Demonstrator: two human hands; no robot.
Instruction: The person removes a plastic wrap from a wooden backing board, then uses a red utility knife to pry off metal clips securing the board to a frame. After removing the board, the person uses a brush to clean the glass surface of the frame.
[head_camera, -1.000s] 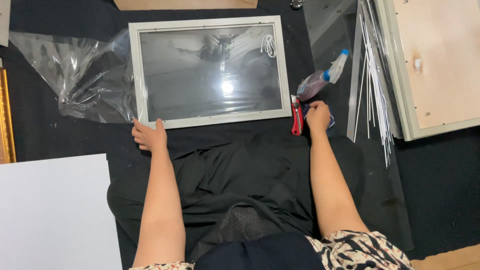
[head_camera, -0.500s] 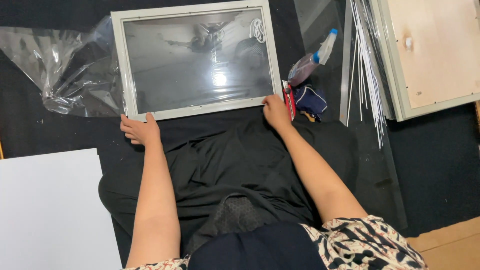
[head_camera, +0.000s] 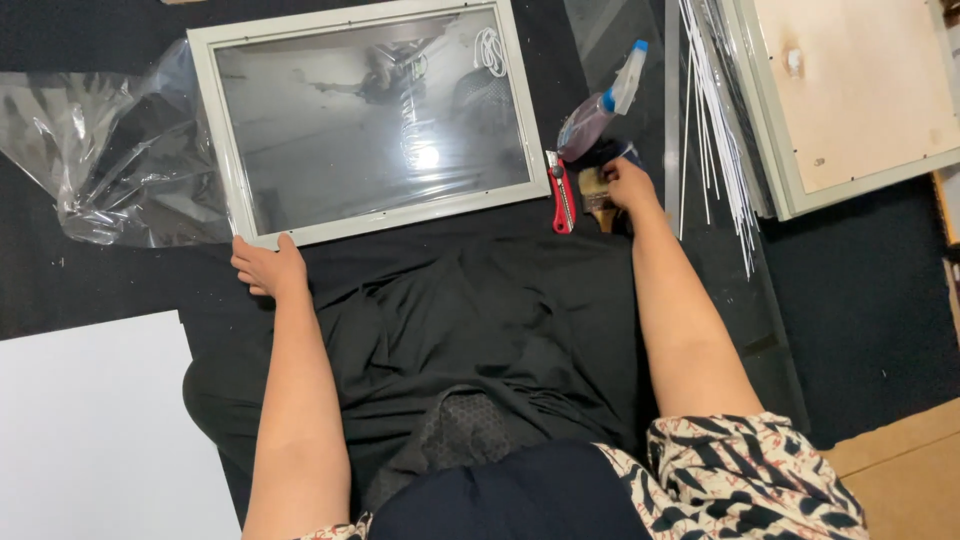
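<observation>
While the left hand rests flat, touching the frame at its near corner, the right hand grasps a brush; glass looks fragile, slippery: hold by rails.

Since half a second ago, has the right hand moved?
Yes. The right hand left the frame's lower right corner and went right, past the red utility knife, onto the brush below the spray bottle.

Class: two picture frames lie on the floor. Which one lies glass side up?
The frame by the left hand: its glass reflects light. The other frame, far right, shows a bare wooden backing.
</observation>
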